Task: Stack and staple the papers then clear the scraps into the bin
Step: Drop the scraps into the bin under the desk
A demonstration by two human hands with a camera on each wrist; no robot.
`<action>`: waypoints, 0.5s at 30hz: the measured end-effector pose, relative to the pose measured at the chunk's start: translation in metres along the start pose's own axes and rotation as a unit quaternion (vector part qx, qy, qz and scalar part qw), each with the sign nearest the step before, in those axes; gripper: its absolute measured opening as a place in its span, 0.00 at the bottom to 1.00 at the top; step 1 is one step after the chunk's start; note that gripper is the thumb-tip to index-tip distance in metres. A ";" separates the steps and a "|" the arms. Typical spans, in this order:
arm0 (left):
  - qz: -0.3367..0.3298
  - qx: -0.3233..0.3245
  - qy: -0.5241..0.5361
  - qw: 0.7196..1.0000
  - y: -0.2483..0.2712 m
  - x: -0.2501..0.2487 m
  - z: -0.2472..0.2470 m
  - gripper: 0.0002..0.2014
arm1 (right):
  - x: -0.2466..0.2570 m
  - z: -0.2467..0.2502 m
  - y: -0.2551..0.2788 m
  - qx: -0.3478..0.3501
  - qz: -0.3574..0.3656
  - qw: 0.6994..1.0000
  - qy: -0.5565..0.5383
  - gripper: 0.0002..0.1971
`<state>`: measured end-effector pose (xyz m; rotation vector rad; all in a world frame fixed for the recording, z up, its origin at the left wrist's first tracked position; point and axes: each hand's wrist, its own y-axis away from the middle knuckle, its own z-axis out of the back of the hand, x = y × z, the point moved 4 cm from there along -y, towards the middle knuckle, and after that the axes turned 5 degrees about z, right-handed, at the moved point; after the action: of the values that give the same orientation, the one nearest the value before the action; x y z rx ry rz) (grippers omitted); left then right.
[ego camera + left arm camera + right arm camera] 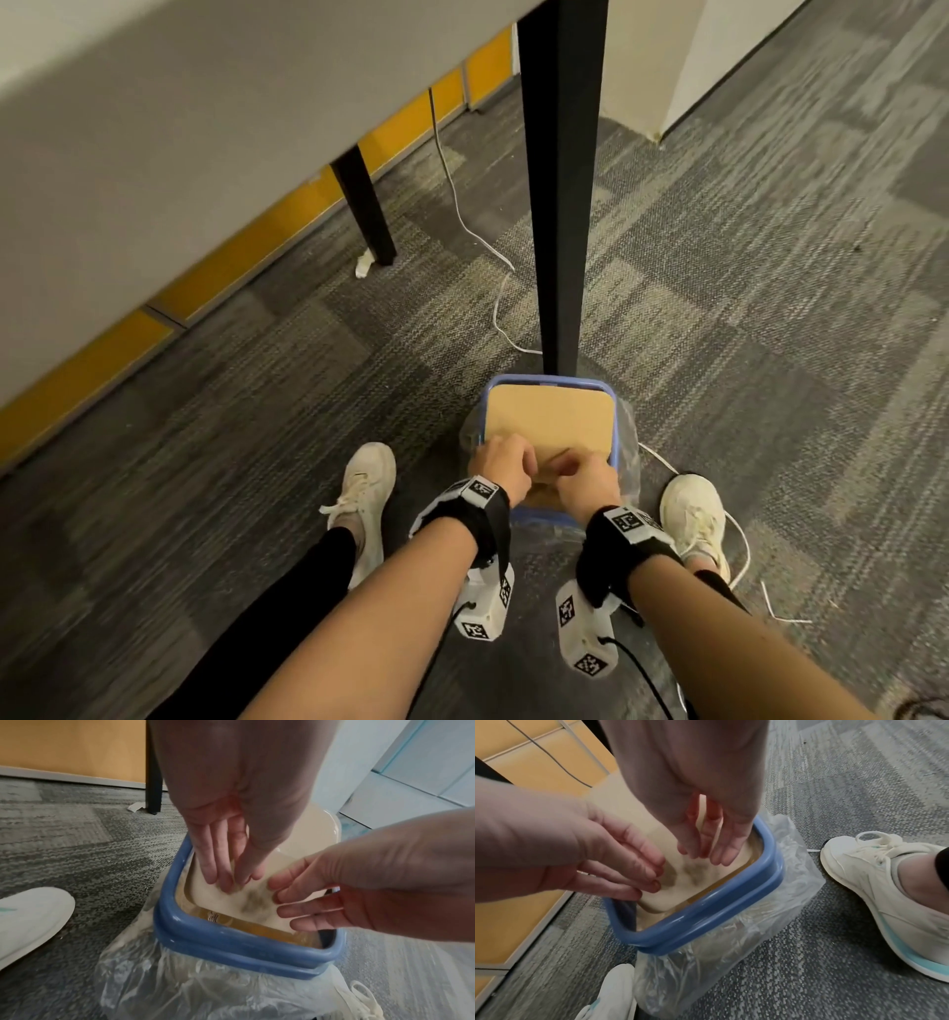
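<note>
The person stood over a blue-rimmed bin (614, 411) on the carpeted floor (770, 308), a foot on either side of it, so both arms could reach straight down into its mouth. A tan board (552, 416), a cork-coloured sheet with rounded corners, lay tilted across the opening, its far end up against the rim and its near end dipped inside. That slant probably served to let loose bits slide off into the bin rather than onto the carpet.

The left hand (226, 850) had its fingers (209, 866) straight and pressed flat on the near part of the board; nothing was curled round or pinched, so its grip was open. The right hand (706, 833) did the same beside it, fingers extended and resting on the board's surface, its grip likewise open. A dark smudge sat on the board between the two sets of fingertips, which suggests they were brushing or pushing residue downward.

No scraps could be made out on the board; under its near edge a small pale piece (213, 916) showed inside the bin, though what it was stayed unclear. A clear plastic liner (731, 963) hung loose over the outside of the bin. The bin stood just beside a black table leg (562, 205). A white cable (462, 205) trailed across the floor, and one paper scrap (363, 264) lay by another leg, well apart from the bin.
</note>
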<state>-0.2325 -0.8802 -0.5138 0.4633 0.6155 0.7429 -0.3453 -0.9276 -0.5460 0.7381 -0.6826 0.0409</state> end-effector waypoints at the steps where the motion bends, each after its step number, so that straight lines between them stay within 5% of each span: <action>1: -0.003 0.007 -0.009 1.000 0.000 0.000 -0.001 0.17 | 0.000 -0.001 0.000 0.002 0.010 1.000 -0.008 0.18; 9: -0.025 0.022 -0.061 0.998 0.002 -0.006 0.005 0.09 | -0.002 -0.002 -0.001 -0.016 0.020 0.999 -0.035 0.12; 15: -0.046 0.024 -0.052 0.997 0.021 -0.011 0.026 0.12 | 0.016 0.002 0.012 0.052 0.059 0.996 -0.032 0.16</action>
<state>-0.2316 -0.8798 -0.4786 0.5103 0.5540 0.6133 -0.3371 -0.9231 -0.5284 0.8007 -0.7899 0.1627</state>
